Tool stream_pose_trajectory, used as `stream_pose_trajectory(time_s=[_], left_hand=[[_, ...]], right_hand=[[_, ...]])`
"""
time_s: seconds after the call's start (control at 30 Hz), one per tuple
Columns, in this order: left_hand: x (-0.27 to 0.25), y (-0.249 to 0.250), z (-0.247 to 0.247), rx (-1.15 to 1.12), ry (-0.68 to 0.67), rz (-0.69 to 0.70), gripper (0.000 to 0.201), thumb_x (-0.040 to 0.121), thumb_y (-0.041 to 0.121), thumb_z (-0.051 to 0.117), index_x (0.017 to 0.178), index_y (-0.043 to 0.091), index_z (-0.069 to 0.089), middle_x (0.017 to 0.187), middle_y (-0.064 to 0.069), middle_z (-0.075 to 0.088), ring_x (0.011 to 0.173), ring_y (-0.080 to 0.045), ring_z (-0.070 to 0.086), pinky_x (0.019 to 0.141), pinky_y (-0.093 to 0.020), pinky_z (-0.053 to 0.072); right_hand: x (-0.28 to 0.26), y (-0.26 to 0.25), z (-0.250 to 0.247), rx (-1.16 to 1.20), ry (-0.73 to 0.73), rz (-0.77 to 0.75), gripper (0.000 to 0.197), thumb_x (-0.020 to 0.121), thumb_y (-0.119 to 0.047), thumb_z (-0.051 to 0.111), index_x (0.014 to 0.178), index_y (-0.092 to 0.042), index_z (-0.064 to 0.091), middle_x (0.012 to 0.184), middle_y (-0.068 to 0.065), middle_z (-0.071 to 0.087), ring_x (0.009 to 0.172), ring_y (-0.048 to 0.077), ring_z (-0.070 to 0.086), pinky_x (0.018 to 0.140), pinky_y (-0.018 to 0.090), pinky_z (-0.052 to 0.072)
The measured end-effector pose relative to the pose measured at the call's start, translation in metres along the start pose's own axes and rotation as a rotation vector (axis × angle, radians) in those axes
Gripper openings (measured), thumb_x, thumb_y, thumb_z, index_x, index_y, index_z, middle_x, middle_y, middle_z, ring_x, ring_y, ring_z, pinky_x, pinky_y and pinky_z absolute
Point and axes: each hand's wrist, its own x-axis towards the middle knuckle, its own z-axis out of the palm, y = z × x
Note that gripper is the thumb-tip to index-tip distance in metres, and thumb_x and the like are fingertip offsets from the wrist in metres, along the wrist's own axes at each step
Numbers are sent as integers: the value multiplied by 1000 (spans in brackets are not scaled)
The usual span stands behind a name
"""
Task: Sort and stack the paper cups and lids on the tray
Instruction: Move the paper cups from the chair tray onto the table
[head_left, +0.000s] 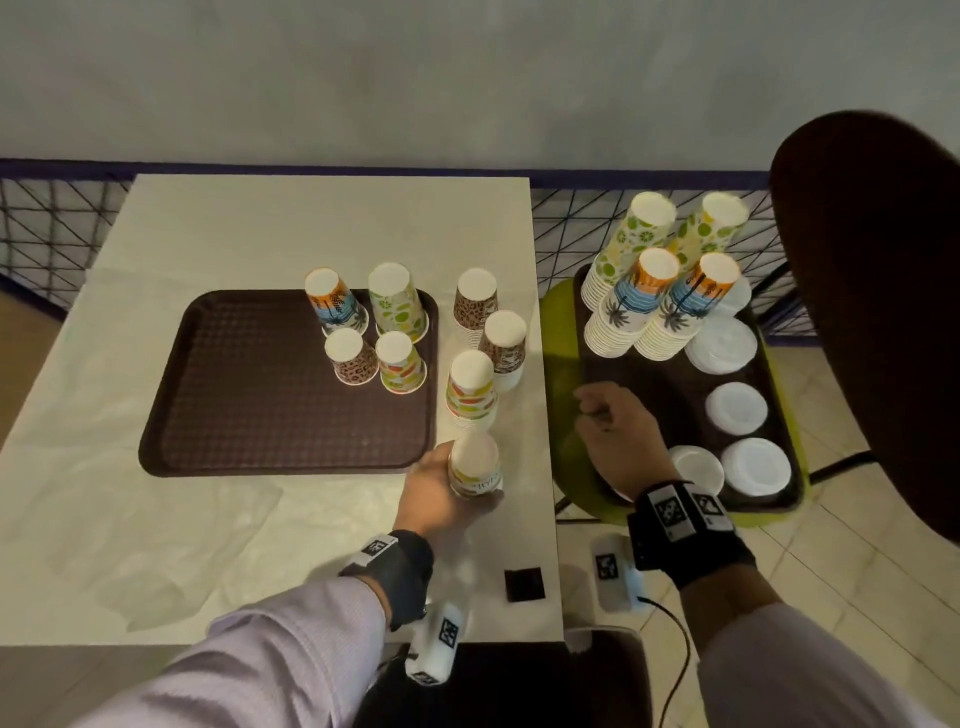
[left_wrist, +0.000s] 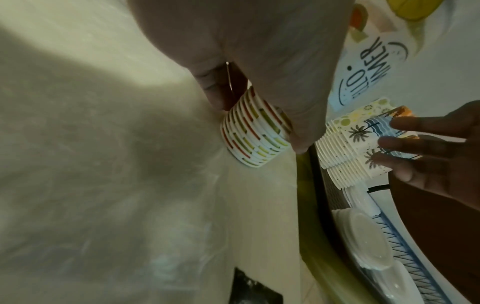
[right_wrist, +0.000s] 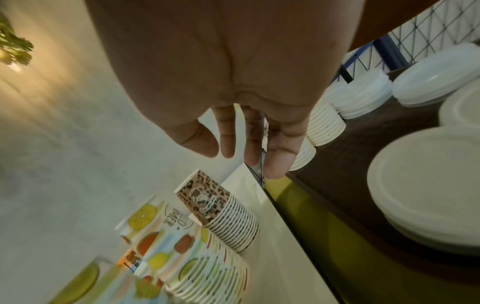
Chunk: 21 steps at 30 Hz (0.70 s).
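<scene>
The left hand (head_left: 441, 496) was wrapped around an upside-down fruit-print cup (head_left: 474, 465), fingers curled round its side, just off the near right corner of the brown tray (head_left: 260, 395) on the table (head_left: 156, 519). In the left wrist view the cup looked like the top of a nested stack, and the fingers (left_wrist: 215, 86) curled behind it. Just beyond that hand stood a striped cup stack (head_left: 470, 387), and farther on two leopard-print stacks (head_left: 491, 325). To the hand's far left, four upturned cups (head_left: 371, 327) sat in the tray's far right corner.

The right hand (head_left: 615, 434) hovered over the second tray (head_left: 654, 395) on the green stool (head_left: 558, 374), gripping nothing; its fingers (right_wrist: 255, 142) hung loosely, a little bent, close together. Beyond that hand rose tall cup stacks (head_left: 660, 280) with lime and palm prints. To its right lay white lids (head_left: 735, 408) in several piles.
</scene>
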Motion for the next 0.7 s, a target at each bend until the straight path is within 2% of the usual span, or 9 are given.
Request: stream_pose_trajectory(time_s=[0.07, 0.13, 0.23, 0.33, 0.4, 0.47, 0.57, 0.63, 0.7], left_hand=[[-2, 3, 1, 5, 18, 27, 51, 56, 42, 95, 95, 48, 62, 98, 14, 71, 94, -12, 69, 82, -27, 52], [-3, 1, 4, -35, 33, -2, 61, 54, 40, 97, 99, 52, 57, 104, 17, 69, 101, -13, 67, 89, -29, 52], [-11, -1, 4, -52, 86, -116, 80, 49, 44, 100, 112, 42, 52, 114, 11, 63, 107, -15, 62, 94, -34, 53], [-23, -2, -4, 51, 100, -224, 75, 53, 53, 99, 97, 24, 47, 99, 2, 57, 90, -17, 57, 72, -31, 45], [-33, -1, -13, 164, -65, -310, 70, 59, 68, 90, 91, 21, 50, 90, 2, 62, 83, -17, 60, 67, -33, 47], [-41, -1, -17, 264, -274, -323, 64, 65, 76, 81, 89, 20, 59, 87, 4, 67, 85, -19, 65, 79, -36, 52], [-53, 7, -8, 323, -483, -215, 37, 82, 59, 77, 88, 25, 62, 92, 5, 68, 91, -19, 64, 87, -33, 50], [-56, 21, 3, 328, -531, -146, 26, 86, 51, 76, 86, 32, 59, 95, 5, 67, 90, -18, 64, 88, -33, 51], [-53, 37, 18, 324, -534, -75, 23, 89, 49, 74, 92, 32, 59, 96, 4, 68, 88, -18, 65, 86, -36, 54]], right_hand=[[5, 2, -6, -12, 10, -18, 27, 90, -8, 62, 114, -20, 64, 109, 4, 60, 93, 16, 60, 79, 17, 41], [9, 3, -12, -36, 4, -26, 26, 90, -10, 62, 112, -22, 64, 108, 4, 59, 90, 12, 59, 76, 16, 40], [15, -2, -22, -61, -1, -40, 26, 89, -11, 63, 114, -20, 64, 110, 3, 59, 92, 13, 58, 78, 17, 41], [24, -9, -39, -91, 68, -79, 26, 88, -11, 63, 114, -17, 66, 107, 2, 57, 95, 17, 56, 84, 23, 39], [35, -14, -51, -135, 142, -140, 26, 87, -11, 64, 112, -16, 66, 109, 5, 57, 90, 15, 53, 82, 22, 37], [48, -17, -59, -182, 201, -195, 29, 85, -12, 65, 114, -14, 66, 116, 11, 56, 89, 15, 52, 83, 25, 43], [63, -20, -67, -246, 356, -302, 34, 80, -16, 67, 113, -12, 64, 120, 19, 51, 104, 32, 54, 96, 36, 46], [73, -20, -72, -325, 476, -393, 39, 76, -20, 63, 114, -9, 63, 120, 23, 51, 105, 39, 53, 92, 38, 43], [85, -24, -80, -417, 525, -393, 50, 76, -27, 56, 122, -8, 60, 127, 23, 50, 108, 41, 51, 93, 39, 39]])
